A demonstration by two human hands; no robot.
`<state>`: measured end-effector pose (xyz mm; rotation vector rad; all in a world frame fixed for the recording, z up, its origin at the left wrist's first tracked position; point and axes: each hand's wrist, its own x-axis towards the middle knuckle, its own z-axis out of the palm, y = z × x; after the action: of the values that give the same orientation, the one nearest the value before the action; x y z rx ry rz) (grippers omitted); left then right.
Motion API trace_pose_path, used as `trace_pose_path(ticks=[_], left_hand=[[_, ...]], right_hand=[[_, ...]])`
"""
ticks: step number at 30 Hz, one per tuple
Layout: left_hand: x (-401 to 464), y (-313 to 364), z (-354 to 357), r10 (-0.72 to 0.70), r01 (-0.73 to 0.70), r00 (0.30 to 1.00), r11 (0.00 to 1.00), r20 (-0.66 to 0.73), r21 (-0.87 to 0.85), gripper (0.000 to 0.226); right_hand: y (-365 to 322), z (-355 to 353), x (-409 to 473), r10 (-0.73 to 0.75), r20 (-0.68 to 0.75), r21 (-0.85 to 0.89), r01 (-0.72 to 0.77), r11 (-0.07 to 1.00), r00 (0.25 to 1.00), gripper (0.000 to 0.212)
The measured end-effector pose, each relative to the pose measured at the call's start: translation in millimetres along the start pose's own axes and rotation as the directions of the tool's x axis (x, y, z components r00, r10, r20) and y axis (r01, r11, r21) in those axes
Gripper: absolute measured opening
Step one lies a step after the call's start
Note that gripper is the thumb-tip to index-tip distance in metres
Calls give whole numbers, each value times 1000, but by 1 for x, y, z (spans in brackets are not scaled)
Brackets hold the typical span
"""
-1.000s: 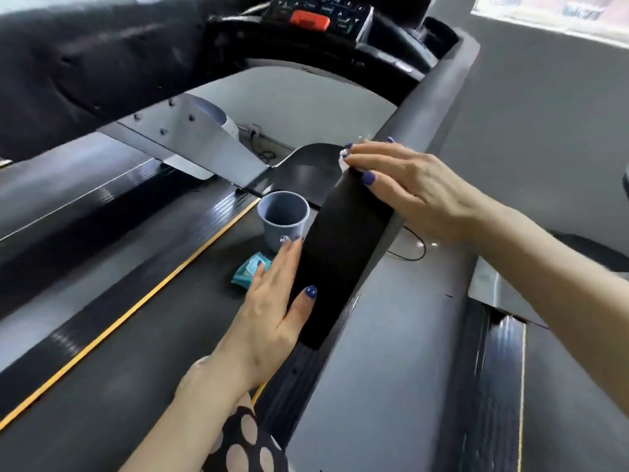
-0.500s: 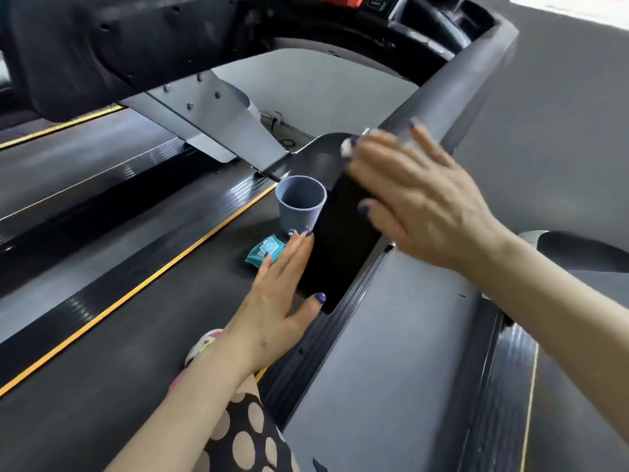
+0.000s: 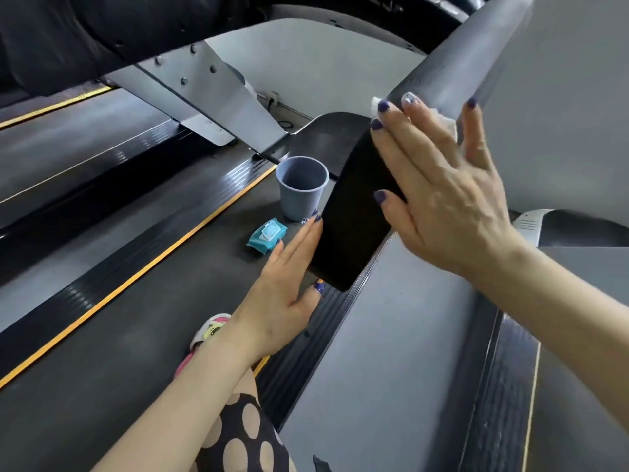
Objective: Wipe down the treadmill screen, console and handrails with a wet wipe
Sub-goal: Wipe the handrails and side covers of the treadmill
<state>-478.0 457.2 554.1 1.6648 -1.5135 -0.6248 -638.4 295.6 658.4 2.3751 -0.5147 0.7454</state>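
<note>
The treadmill's right handrail runs from the top right down to its black padded end. My right hand lies flat across the rail, fingers spread, pressing a white wet wipe against it; only the wipe's edges show past my fingers. My left hand rests flat against the left side of the padded end, fingers straight, holding nothing. The console is out of the frame at the top.
A grey plastic cup stands on the treadmill belt beside the rail end. A teal wet wipe packet lies next to it. A grey upright support crosses at upper left. My foot in a sandal is on the belt.
My right hand has slid a little up the handrail with the wipe and spread its fingers. The view has tilted down, so the console has left the frame. My left hand stays put.
</note>
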Motion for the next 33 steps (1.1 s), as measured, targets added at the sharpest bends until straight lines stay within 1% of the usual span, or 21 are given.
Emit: trace_pose_path(ticks=[1, 2, 3, 5, 6, 7, 8, 10, 12, 14, 16, 18, 19, 21, 22, 24, 26, 27, 29, 31, 33], left_hand=[[0, -2, 0, 17, -17, 1000, 1000, -9, -14, 88], [1, -3, 0, 36, -36, 999, 999, -18, -30, 86], [2, -4, 0, 48, -49, 999, 998, -24, -38, 86], [2, -5, -1, 58, -58, 998, 997, -16, -40, 86], [3, -6, -1, 63, -63, 998, 997, -8, -44, 86], [2, -8, -1, 65, -65, 998, 997, -5, -49, 86], [2, -11, -2, 61, -61, 998, 997, -5, -55, 87], [2, -15, -4, 48, -48, 999, 997, -3, -68, 86], [2, -14, -6, 39, -38, 999, 996, 0, -75, 84], [2, -12, -7, 39, -38, 999, 998, 12, -58, 82], [2, -11, -11, 45, -44, 999, 999, 27, -24, 79], [2, -10, -15, 45, -45, 999, 999, 30, -6, 77], [3, -9, -17, 48, -48, 999, 999, 25, -9, 77], [8, -4, -20, 62, -62, 998, 997, -5, -35, 76], [12, 1, -21, 75, -76, 997, 996, -28, -50, 74], [22, 14, -24, 115, -120, 991, 990, -68, -68, 69], [36, 28, -26, 174, -179, 978, 983, -119, -33, 64], [43, 35, -28, 207, -209, 967, 978, -148, 5, 62], [60, 48, -30, 282, -272, 940, 959, -190, 79, 59], [77, 60, -31, 346, -326, 918, 937, -195, 127, 57], [95, 70, -29, 401, -368, 898, 910, -181, 189, 56]], right_hand=[[-10, 3, -3, 9, 12, 1, -9, 1000, 1000, 60], [-22, 10, -12, -34, 50, -15, 35, 999, 998, 62], [-34, 19, -26, -123, 102, -29, 127, 992, 987, 64], [-46, 29, -53, -307, 204, -76, 327, 942, 930, 67], [-43, 30, -59, -351, 221, -120, 383, 916, 910, 66], [-38, 30, -58, -362, 196, -152, 392, 907, 912, 64], [-32, 28, -53, -344, 152, -163, 366, 916, 927, 61], [-21, 24, -43, -242, 58, -153, 248, 956, 968, 58], [-25, 26, -47, -142, 31, -104, 145, 984, 989, 60], [-46, 35, -71, -167, 129, -66, 176, 982, 977, 67], [-60, 44, -98, -274, 206, -33, 286, 958, 940, 68], [-55, 45, -99, -317, 174, -20, 326, 945, 932, 65], [-51, 44, -93, -285, 134, -12, 289, 957, 949, 63], [-49, 42, -84, -130, 46, 45, 128, 991, 990, 62], [-56, 42, -85, -47, 28, 97, 44, 994, 999, 63], [-78, 46, -98, 83, 50, 203, -91, 975, 995, 71], [-100, 58, -115, 190, 69, 285, -202, 937, 979, 80], [-110, 65, -120, 247, 68, 335, -256, 907, 967, 81], [-130, 75, -121, 368, 50, 471, -347, 811, 928, 75], [-150, 81, -114, 488, 49, 608, -414, 678, 872, 69], [-166, 84, -108, 578, 70, 697, -454, 554, 813, 67]])
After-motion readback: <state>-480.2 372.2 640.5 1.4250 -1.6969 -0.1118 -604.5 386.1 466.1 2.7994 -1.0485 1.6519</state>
